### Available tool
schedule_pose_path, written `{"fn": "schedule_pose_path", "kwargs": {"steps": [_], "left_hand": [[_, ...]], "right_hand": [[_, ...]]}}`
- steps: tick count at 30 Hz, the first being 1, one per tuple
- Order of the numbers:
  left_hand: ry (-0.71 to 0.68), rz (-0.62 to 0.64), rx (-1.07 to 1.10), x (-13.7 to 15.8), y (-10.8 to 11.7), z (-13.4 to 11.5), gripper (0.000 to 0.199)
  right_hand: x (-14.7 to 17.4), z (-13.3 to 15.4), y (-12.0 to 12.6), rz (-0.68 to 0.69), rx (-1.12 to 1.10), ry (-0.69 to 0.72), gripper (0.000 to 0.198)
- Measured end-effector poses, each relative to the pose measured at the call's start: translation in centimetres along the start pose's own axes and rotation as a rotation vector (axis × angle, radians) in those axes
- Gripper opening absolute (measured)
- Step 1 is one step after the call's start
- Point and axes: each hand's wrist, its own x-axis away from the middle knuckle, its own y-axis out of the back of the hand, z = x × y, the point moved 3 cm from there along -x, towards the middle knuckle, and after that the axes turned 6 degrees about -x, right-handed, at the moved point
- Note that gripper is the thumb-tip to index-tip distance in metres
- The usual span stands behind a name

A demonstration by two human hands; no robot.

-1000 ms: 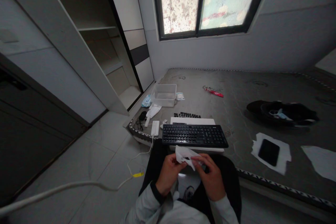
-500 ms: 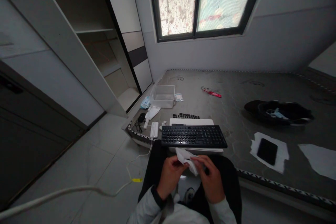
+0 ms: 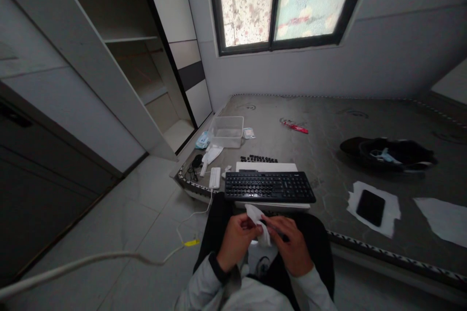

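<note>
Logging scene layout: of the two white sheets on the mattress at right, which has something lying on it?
The nearer-in sheet carries a black phone; the sheet at the far right edge is bare.

Wipe point(image 3: 258, 226): thin white paper or non-woven cloth, matt, crumpled; which of the two cannot be told.
Keyboard point(image 3: 269, 187): black plastic, matt body, slight sheen on the keys.
Loose keycaps point(image 3: 259, 159): black plastic, matt.
Container point(image 3: 226, 131): clear plastic, smooth, faintly glossy.
Mattress point(image 3: 328, 121): grey woven cloth, matt, stained, rough-looking, with patterned edge piping.
Phone point(image 3: 370, 207): black, smooth, glossy face.
Sheet under phone point(image 3: 391, 215): white paper, matt, torn edges.
Floor point(image 3: 146, 204): pale tile, smooth, lightly glossy.
Sleeves point(image 3: 204, 286): light grey cloth, matt.
</note>
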Motion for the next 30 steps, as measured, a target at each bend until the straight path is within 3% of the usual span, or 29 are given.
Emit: {"fn": "schedule_pose_path", "kwargs": {"steps": [11,21,30], "left_hand": [[0.002,-0.002,-0.024,-0.1,-0.2,0.2,0.029],[-0.008,-0.051,-0.105,-0.5,0.5,0.4,0.019],[-0.19,-0.215,-0.602,-0.4,1.3,-0.1,0.024]], "right_hand": [[0.0,-0.3,0.1,-0.069,-0.04,-0.078,0.028],[-0.1,-0.6,-0.6,-0.011,-0.073,-0.177,0.022],[-1.0,-1.0,-2.3,0.014,-0.174,-0.226,0.026]]}}
